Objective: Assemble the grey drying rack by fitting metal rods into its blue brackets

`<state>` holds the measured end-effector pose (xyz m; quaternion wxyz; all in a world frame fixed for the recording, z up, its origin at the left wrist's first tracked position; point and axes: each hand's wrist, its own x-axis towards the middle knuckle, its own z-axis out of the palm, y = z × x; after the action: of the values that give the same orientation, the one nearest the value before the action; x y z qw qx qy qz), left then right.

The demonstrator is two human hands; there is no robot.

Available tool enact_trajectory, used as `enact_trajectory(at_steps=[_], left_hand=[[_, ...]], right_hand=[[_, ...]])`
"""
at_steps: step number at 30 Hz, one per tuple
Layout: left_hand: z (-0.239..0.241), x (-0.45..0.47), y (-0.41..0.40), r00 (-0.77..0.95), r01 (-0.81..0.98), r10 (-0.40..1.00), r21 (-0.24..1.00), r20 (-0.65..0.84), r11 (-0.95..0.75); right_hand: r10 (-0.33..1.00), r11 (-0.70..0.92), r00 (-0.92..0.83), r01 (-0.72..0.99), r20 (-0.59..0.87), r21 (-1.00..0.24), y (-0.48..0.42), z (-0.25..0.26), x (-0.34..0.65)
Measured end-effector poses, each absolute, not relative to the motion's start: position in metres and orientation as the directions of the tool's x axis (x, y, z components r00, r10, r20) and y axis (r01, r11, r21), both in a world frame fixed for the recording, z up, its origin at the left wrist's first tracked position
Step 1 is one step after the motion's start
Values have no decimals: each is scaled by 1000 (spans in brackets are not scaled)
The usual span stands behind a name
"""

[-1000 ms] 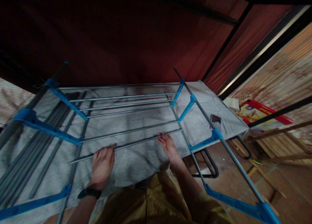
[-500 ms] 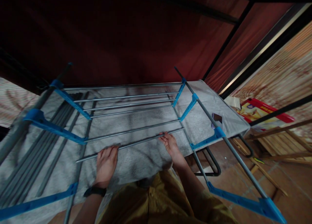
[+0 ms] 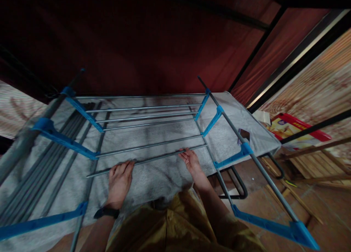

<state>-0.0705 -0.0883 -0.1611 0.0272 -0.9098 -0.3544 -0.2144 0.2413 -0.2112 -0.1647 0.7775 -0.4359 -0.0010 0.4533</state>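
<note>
A thin grey metal tube [image 3: 156, 157] lies slantwise across the near part of a rack frame [image 3: 238, 129] made of grey tubes and blue plastic brackets. Near its left end my left hand [image 3: 120, 180] is closed over it, a dark band on the wrist. Toward the right end, the fingers of my right hand [image 3: 189, 160] pinch the same tube. Its right tip meets or overlaps the inner right upright; its left tip crosses the inner left upright. Several crossbars [image 3: 148, 117] span the frame farther back. A blue bracket [image 3: 65, 141] joins the left uprights.
A bundle of grey tubes [image 3: 44, 171] lies at left on the grey cloth-covered surface [image 3: 164, 182]. A phone [image 3: 244, 135] rests at right. Beyond the edge are a red and yellow box [image 3: 296, 129] and a wooden piece of furniture [image 3: 320, 162]. A red curtain [image 3: 142, 44] hangs behind.
The left side of the rack and the tube's left end have shifted slightly right and up in view. Both hands keep their hold on the tube.
</note>
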Motion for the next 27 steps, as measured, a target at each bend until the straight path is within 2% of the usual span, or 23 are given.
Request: enact_trajectory(at_steps=[8,15,22,27], left_hand=[[-164,-72,-89,656,659,638,106,404,-745],[-153,-67,-97,638,681,689,166,345,-713],[-146,-56,-100,610,724,756,220,238,-654],[-150,-57,-100,599,730,764,230,240,-644]], right_hand=[[723,207,588,-686,-363,-698,-213,-168,244],[651,240,656,-655,-381,-717,-228,-170,261],[638,179,672,-605,-376,-776,-239,-189,275],[599,174,707,-574,-378,-800,-238,-192,279]])
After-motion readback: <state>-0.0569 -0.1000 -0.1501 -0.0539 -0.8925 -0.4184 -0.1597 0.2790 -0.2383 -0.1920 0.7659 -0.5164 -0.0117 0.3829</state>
